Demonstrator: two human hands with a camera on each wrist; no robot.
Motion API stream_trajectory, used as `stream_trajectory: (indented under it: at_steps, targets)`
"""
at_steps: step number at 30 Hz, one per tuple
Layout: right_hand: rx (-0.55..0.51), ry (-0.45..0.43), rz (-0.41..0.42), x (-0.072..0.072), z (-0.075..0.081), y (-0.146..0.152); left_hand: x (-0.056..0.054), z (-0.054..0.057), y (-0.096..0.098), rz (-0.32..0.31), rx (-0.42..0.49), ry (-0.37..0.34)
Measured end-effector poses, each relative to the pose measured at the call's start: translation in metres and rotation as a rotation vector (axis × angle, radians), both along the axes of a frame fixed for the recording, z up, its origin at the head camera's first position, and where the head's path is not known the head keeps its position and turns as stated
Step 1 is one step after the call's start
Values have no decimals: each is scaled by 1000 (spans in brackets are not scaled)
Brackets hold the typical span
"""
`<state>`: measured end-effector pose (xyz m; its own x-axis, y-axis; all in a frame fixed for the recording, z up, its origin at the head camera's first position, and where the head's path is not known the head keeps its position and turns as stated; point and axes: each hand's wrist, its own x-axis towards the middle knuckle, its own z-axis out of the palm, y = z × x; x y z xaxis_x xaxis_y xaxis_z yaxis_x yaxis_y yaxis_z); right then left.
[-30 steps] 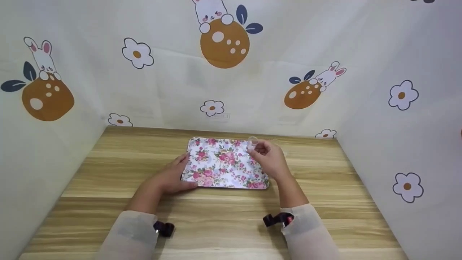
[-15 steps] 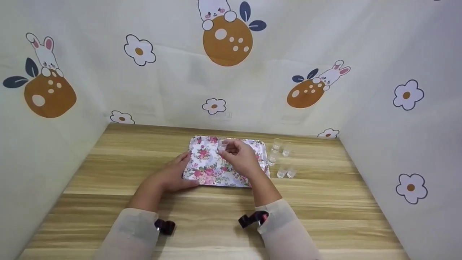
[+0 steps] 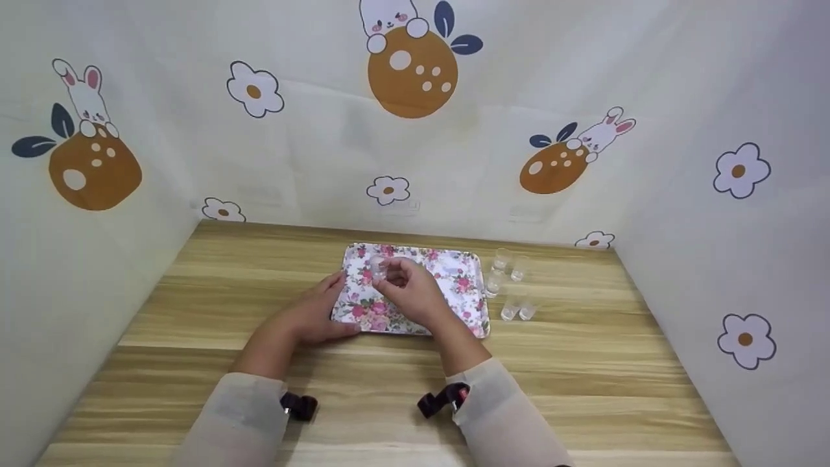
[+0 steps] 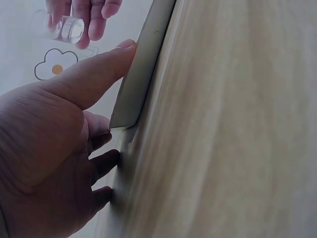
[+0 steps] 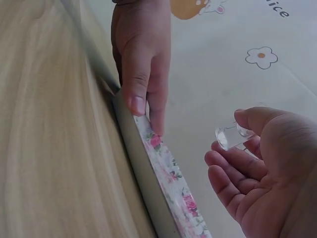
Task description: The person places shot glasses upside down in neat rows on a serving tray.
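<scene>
A rectangular tray (image 3: 463, 292) with pink roses on white lies on the wooden table. My left hand (image 3: 316, 312) holds it by the near left corner, the thumb along its front rim and the fingers at its left side, as the left wrist view also shows. Over the tray's left half, my right hand (image 3: 414, 293) pinches a small clear shot glass (image 3: 377, 268) between thumb and fingers. In the right wrist view this glass (image 5: 227, 137) is raised above the tray's floral surface, and its base points toward the tray.
Several more clear shot glasses (image 3: 493, 283) stand on the table (image 3: 570, 363) just right of the tray. A cream cloth (image 3: 311, 149) printed with rabbits, oranges and flowers walls off the back and both sides.
My right hand has carried the shot glass leftward from the tray's right side to over its left half, uncovering the glasses on the right. The left hand keeps its hold on the tray.
</scene>
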<state>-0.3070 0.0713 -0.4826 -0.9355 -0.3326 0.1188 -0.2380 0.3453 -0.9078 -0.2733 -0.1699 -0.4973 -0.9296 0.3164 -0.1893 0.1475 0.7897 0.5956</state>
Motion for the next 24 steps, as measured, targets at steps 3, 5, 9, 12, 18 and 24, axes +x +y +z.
stream_trajectory:
  at_steps: [3, 5, 9, 12, 18, 24]
  targets:
    - [39, 27, -1, 0, -4, -2, 0, 0, 0, -4, -11, 8]
    - [60, 63, 5, 0, -6, -3, 0, 0, -1, -7, -19, 14]
    - [101, 139, 15, 1, -10, -5, -1, -1, -1, -14, -30, 22]
    - [112, 160, 5, 2, -13, -7, 0, -2, -2, -13, -31, 19]
    - [111, 174, -10, 4, -17, -13, -2, -4, -2, -19, -23, 18]
    - [158, 225, 71, 6, -19, -17, -3, -6, -1, -28, -22, 33]
